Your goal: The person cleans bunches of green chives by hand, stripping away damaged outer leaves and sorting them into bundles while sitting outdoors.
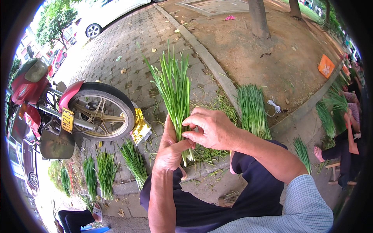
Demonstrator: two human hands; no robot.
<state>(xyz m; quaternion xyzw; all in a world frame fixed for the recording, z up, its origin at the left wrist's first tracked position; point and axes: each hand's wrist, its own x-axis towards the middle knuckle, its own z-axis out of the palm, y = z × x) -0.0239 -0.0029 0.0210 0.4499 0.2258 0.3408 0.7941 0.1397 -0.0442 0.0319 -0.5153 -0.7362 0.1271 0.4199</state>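
My left hand is closed around the lower stems of a bunch of green garlic chives, whose leaves fan out upward and whose pale ends stick out below the palm. Against the right side of the bunch, my right hand has its thumb and forefinger bent near the stems; whether a stalk is pinched between them cannot be told. A large pile of chives lies by the kerb to the right. Loose trimmings lie on the ground below my hands.
A red motorcycle's front wheel stands at the left, beside crumpled gold foil. More chive bundles lie at lower left. A stone kerb runs past bare soil with white string. Other people sit at far right and lower left.
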